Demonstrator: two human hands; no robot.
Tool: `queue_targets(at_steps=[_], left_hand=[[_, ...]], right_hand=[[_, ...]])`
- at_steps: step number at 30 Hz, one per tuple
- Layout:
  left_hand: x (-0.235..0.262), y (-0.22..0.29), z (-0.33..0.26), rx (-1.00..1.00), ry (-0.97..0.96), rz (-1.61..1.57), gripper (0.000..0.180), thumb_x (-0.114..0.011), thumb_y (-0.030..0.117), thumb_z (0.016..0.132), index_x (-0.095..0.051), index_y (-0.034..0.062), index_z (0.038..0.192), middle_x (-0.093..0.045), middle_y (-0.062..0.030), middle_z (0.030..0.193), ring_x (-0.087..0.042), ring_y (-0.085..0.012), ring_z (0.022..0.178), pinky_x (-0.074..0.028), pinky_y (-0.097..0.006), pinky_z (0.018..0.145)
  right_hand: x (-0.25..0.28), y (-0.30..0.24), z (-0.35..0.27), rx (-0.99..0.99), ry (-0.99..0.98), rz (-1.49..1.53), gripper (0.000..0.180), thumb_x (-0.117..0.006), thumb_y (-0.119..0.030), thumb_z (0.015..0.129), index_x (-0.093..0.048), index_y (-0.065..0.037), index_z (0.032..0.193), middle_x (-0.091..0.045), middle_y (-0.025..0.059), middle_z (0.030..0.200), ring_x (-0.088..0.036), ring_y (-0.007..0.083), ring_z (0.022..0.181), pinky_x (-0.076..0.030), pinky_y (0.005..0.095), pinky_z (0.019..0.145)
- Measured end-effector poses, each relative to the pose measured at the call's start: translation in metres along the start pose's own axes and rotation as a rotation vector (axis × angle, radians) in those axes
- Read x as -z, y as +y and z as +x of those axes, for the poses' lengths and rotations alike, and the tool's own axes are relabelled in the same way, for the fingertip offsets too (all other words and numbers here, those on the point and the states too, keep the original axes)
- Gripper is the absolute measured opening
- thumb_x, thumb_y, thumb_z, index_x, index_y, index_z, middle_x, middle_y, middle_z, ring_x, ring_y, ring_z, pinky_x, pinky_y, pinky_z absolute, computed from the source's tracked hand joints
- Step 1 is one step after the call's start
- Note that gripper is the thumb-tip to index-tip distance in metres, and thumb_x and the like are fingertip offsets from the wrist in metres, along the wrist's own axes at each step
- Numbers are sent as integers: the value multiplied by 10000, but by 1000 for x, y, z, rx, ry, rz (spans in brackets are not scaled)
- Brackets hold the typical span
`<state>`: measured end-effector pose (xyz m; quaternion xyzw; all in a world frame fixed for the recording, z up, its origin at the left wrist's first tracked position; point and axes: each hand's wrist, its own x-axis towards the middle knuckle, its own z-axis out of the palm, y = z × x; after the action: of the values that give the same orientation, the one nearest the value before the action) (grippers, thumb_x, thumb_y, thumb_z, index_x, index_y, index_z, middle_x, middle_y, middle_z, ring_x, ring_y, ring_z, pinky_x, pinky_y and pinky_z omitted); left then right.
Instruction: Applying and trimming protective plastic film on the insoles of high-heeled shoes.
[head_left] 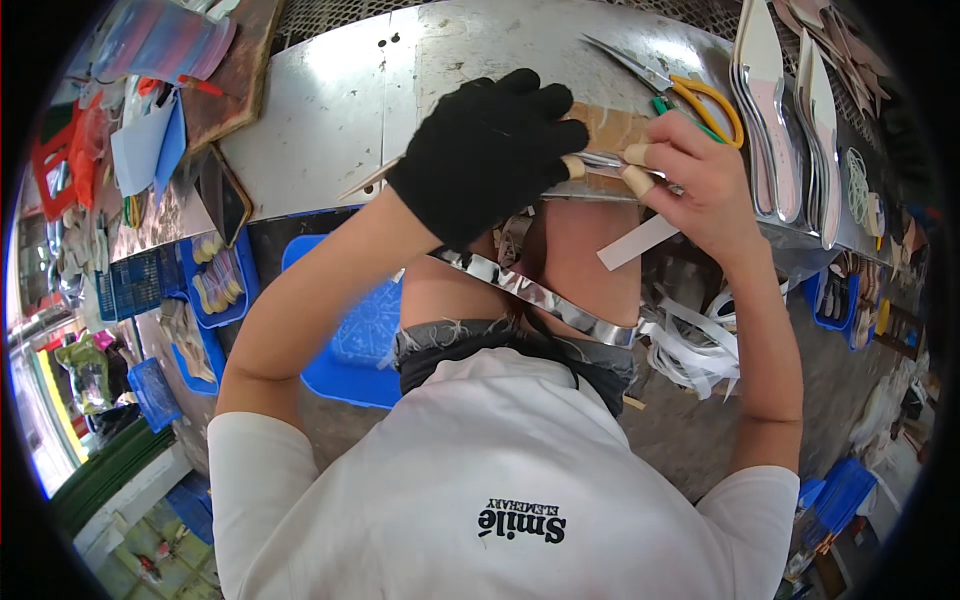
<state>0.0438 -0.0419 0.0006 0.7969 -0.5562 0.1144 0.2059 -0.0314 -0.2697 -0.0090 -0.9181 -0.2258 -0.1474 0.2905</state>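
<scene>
My left hand [490,150], in a black glove with a beige cover on the bare thumb tip, is closed over the table's near edge. Its thumb presses on a narrow shiny silver piece [602,159], whose exact kind I cannot make out. The other end of that piece is pinched by my right hand [695,180], bare except for beige fingertip covers. Below the right hand hangs a white strip [638,243]. A thin pointed tan piece [368,180] sticks out left of the glove. Beneath both hands lies a brown board [610,125].
Yellow-handled scissors [705,100] lie beyond my right hand on the metal table [330,100]. Stacked shoe-sole-shaped pieces [765,120] stand at the right. A shiny silver band [540,295] crosses my lap. White strips [695,345] hang near my right knee; a blue bin [355,330] is left.
</scene>
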Motion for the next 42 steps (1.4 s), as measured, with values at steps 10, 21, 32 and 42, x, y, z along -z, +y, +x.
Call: queue_targets(at_steps=[10, 21, 32, 42], left_hand=[[19, 12, 5, -85, 43, 102, 309, -684, 316, 709, -634, 124, 946, -626, -68, 1030, -578, -247, 1011, -467, -375, 777], [81, 31, -34, 560, -803, -646, 447, -607, 472, 810, -670, 32, 861, -636, -105, 647, -636, -236, 645, -479, -340, 624], [94, 53, -77, 853, -191, -1398, 355, -613, 355, 846, -666, 15, 761, -631, -51, 633, -608, -112, 609, -484, -263, 588], [85, 58, -50, 852, 455, -1275, 340, -617, 348, 875, -658, 11, 878, -581, 6, 663, -501, -52, 654, -422, -233, 578]], right_hand=[[14, -68, 28, 107, -85, -117, 177, -681, -198, 721, -604, -39, 737, -541, 76, 745, -580, 275, 660, -446, 362, 539], [83, -64, 43, -538, -563, 628, 260, -634, -241, 834, -627, -4, 731, -578, -18, 617, -469, 41, 545, -360, 219, 490], [37, -97, -22, -669, 128, 946, 327, -762, -275, 734, -595, -12, 836, -596, 2, 719, -521, 49, 640, -395, 192, 579], [-26, -156, 34, -501, 546, 792, 184, -675, -89, 835, -535, 17, 892, -599, 6, 692, -506, 20, 563, -388, 159, 508]])
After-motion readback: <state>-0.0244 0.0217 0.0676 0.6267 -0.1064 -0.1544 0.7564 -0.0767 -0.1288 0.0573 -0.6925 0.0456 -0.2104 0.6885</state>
